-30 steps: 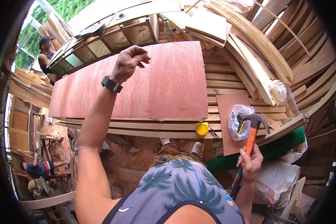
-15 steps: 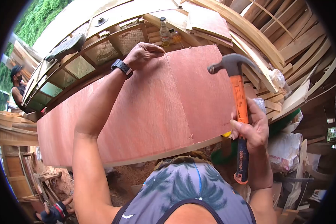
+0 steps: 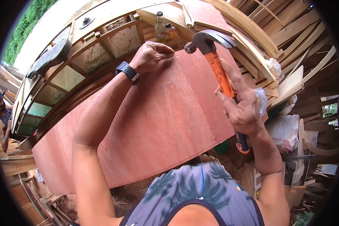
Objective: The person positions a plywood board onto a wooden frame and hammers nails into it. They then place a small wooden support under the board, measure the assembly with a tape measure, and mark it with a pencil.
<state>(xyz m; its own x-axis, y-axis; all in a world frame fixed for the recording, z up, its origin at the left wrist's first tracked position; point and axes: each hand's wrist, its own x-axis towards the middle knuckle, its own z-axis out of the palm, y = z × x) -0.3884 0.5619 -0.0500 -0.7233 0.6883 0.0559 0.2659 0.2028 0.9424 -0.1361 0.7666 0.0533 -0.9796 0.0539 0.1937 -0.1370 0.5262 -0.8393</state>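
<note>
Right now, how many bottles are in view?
2. The taller bottle stands beyond the left hand, near the far edge of the red panel; the shorter bottle is close by on its right. Others could be hidden behind the hand.

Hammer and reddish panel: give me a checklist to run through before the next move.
1. Hammer gripped by the right hand: ok.
2. Left hand apart from the hammer head: ok, though they look close.
3. Something pinched in the left fingertips: cannot tell.
4. Bottles well away from the work: not ok, they stand just past the left hand.
5. Panel fastened underneath: cannot tell.
</note>
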